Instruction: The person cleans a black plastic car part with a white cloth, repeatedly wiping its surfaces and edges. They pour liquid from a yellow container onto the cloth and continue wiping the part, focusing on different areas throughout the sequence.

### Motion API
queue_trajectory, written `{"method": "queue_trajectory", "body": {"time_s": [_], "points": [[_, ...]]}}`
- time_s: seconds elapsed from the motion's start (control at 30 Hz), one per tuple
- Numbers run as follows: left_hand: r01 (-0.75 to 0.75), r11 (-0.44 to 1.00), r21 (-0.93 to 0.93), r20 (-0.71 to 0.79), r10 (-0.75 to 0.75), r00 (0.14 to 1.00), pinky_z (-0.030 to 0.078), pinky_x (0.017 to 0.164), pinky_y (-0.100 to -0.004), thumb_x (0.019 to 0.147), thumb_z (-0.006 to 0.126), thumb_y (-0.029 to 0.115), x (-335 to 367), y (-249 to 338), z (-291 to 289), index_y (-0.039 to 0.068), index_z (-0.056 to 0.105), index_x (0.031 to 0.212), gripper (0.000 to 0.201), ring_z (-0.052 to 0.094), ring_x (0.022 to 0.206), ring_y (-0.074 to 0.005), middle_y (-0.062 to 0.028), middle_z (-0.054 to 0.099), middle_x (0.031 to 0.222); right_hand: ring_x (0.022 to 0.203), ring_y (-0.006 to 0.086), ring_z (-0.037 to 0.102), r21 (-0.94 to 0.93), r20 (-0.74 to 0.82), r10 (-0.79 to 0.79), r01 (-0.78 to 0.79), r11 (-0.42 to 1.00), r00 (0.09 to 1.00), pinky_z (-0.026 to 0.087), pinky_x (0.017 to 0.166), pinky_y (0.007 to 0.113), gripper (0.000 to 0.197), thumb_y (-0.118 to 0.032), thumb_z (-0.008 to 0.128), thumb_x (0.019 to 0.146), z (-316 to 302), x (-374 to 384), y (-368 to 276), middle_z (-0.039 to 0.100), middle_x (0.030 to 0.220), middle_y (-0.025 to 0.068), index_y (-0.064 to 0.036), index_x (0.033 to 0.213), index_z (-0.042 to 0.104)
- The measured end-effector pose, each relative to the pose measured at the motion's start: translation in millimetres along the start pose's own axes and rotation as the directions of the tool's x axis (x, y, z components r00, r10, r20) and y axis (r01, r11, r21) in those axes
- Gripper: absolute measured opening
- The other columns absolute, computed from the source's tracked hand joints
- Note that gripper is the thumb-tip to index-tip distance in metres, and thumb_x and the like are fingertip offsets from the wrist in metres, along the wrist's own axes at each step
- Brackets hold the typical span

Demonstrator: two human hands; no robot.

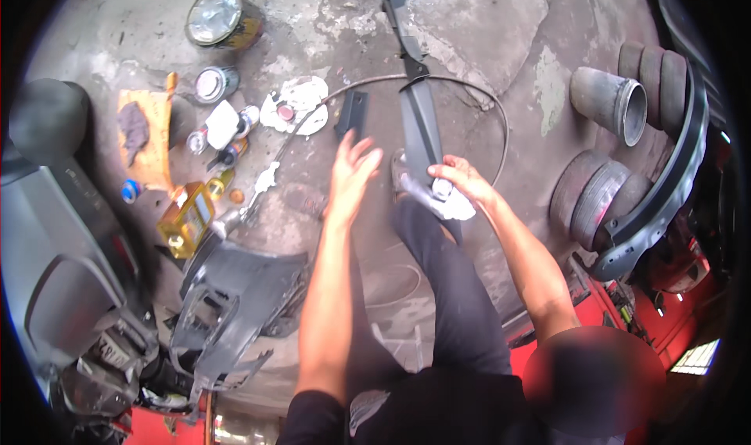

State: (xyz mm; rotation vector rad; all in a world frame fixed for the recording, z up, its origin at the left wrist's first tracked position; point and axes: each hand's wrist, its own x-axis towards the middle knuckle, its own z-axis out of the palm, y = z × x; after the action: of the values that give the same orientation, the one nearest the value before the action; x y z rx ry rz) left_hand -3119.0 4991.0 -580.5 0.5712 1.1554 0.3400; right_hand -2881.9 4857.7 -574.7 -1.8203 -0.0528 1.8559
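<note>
My left hand (pixel 353 177) is in the air with its fingers apart and nothing in it. Just beyond its fingertips lies a short dark rectangular piece (pixel 353 114) with a hole near one end. My right hand (pixel 463 181) is closed on a crumpled white cloth (pixel 455 208), beside the near end of a long dark grey plastic trim part (pixel 421 120). A small shiny round thing (pixel 443 188) shows at the cloth; its kind is unclear. The trim part runs away from me across the floor, over my leg at its near end.
Left of my hands stand a large paint can (pixel 215 19), a smaller can (pixel 215 85), a yellow metal tin (pixel 188 218) and crumpled white paper (pixel 301 105). A hose (pixel 504 124) curves under the trim part. Broken black plastic (pixel 250 277) lies near left; tires (pixel 591 199) and a metal cylinder (pixel 602 101) stand right.
</note>
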Motion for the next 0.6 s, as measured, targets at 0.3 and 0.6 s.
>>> {"method": "queue_trajectory", "body": {"time_s": [0.3, 0.6], "points": [[-0.105, 0.984, -0.145, 0.133, 0.125, 0.983, 0.061, 0.089, -0.0324, 0.089, 0.066, -0.003, -135.6, 141.6, 47.2, 0.000, 0.061, 0.135, 0.047, 0.073, 0.099, -0.0174, -0.0104, 0.073, 0.116, 0.096, 0.0128, 0.071, 0.229, 0.094, -0.184, 0.159, 0.960, 0.978, 0.057, 0.087, 0.030, 0.045, -0.035, 0.072, 0.104, 35.9, -200.8, -52.2, 0.076, 0.108, 0.0066, 0.0036, 0.126, 0.069], [0.040, 0.912, -0.409, 0.128, 0.014, 0.992, 0.055, 0.104, -0.0360, 0.095, 0.057, 0.002, -274.0, 215.2, 111.0, -0.003, 0.055, 0.143, 0.049, 0.070, 0.114, -0.0257, -0.0156, 0.070, 0.130, 0.128, 0.0374, 0.066, -0.503, 0.096, -0.915, 0.812, 0.296, 0.393, 0.054, 0.108, 0.044, 0.042, -0.002, 0.063, 0.097, 113.2, -324.1, -159.4, 0.069, 0.134, 0.0211, 0.0027, 0.139, 0.063]]}}
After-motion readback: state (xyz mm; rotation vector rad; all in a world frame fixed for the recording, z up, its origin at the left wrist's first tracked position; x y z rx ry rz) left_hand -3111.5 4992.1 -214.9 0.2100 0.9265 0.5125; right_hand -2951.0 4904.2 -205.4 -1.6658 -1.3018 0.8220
